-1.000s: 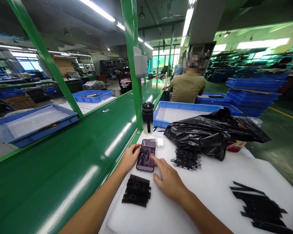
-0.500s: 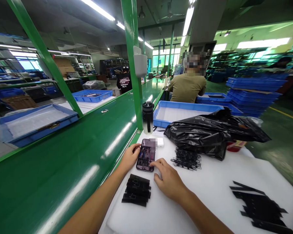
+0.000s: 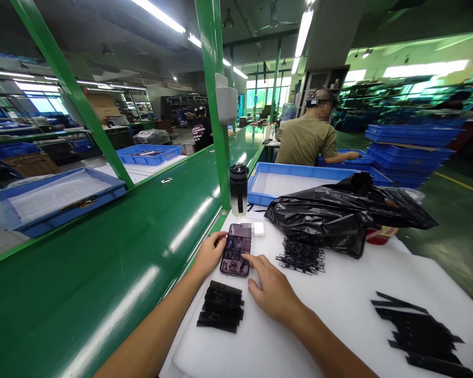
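Observation:
A smartphone [image 3: 235, 251] lies on the white table top with small pictures across its lit screen. My left hand [image 3: 211, 254] has its fingers curled against the phone's left edge, gripping that side. My right hand [image 3: 271, 289] holds nothing; its index finger is stretched out to the right part of the screen, and the thumb is apart from it. Just below the phone is a stack of flat black strips [image 3: 220, 307]. A small white case [image 3: 258, 229] sits by the phone's upper right corner. Further right lies a pile of thin black frames [image 3: 300, 257].
A dark bottle [image 3: 238, 191] stands beside the green post [image 3: 216, 142]. Behind a black plastic bag [image 3: 319, 215] is a blue tray [image 3: 256, 197]. More black strips [image 3: 421, 336] lie at right. The green conveyor belt [image 3: 142, 252] runs along the left. A co-worker [image 3: 305, 139] sits ahead.
My right index finger has moved slightly up the screen, and the pictures shown there have shifted. The co-worker ahead has turned right, with an arm out over a blue tray.

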`<state>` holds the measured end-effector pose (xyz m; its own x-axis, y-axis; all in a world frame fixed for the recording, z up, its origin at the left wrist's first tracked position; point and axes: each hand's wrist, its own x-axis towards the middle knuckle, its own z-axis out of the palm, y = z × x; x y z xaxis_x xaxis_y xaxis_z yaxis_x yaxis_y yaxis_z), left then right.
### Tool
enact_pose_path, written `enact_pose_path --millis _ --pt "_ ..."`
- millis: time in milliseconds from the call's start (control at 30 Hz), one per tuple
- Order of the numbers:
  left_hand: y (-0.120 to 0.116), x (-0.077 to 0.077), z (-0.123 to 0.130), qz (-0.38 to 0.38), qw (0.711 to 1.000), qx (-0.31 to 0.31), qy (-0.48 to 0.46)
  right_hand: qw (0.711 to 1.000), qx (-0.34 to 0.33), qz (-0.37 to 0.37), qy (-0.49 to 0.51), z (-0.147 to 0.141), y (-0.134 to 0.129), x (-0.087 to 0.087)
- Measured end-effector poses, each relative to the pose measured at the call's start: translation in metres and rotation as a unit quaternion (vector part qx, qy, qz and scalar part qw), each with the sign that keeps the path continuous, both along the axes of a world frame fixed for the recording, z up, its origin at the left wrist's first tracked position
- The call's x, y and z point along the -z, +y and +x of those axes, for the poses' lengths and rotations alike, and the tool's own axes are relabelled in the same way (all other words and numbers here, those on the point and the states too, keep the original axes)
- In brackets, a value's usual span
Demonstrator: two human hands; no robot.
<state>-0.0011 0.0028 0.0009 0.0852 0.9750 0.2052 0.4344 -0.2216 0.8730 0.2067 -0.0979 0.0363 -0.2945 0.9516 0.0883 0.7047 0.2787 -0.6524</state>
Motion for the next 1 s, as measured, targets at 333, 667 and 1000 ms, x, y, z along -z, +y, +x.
enact_pose_path --millis 333,667,1000 --pt "-0.0006 -0.0019 0.0011 0.002 1.0 -0.005 0.004 1.0 0.01 -0.009 -0.006 -0.0008 0.0011 0.0008" --pt "-0.0007 -0.0018 0.0011 -0.003 1.0 -0.006 0.002 1.0 -0.006 -0.007 -0.012 -0.0001 -0.0001 -0.0016" --pt "-0.0031 -0.0059 0.0026 -0.002 1.0 -0.012 0.003 1.0 0.009 -0.001 -0.009 -0.001 0.0012 0.001"
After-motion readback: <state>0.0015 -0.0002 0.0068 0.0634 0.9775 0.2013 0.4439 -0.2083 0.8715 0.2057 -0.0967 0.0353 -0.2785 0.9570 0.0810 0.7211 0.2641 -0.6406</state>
